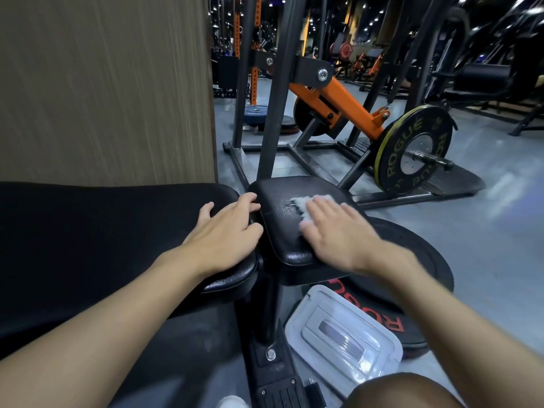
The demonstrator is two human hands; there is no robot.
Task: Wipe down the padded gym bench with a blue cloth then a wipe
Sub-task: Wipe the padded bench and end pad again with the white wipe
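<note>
Most of the white wipe (298,202) lay hidden under the motion-blurred right hand (335,228), with only its crumpled far edge showing. That hand's fingers were straight and slightly apart, pressing the wipe onto the seat pad (279,234) near its far right corner. The left hand (226,228) rested on the end of the long black pad (103,231), fingers loosely spread. Cracked vinyl glistened beside the wipe. A clear plastic box (344,334) sat below, and dim racks stood beyond.
</note>
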